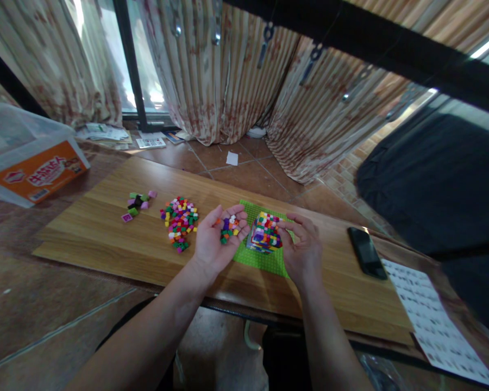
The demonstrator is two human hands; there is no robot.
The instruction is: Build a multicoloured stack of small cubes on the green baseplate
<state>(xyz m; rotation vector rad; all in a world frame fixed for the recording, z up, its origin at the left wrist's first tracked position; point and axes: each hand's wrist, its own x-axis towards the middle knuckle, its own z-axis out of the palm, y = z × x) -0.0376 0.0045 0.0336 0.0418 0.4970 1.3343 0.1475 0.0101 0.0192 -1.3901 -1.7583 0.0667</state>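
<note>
My left hand [212, 239] is turned palm up and cupped, holding several small coloured toy bricks [230, 228] in white, purple, orange, green and yellow. Just to its right, a block built of many coloured toy bricks [264, 232] stands on a bright green studded baseplate [264, 265]. At the block's upper right edge, my right hand [302, 247] has thumb and index finger brought together in a pinch. Whatever lies between those fingertips is too small to make out. A pile of loose toy bricks [180, 221] lies left of my left hand.
Farther left on the wooden board [106, 239] sits a small group of pink, green and black bricks [137, 203]. A black phone [367, 252] and a printed sheet [436, 315] lie at right. A clear plastic bin [28, 119] stands far left. A dark bar [350, 38] crosses overhead.
</note>
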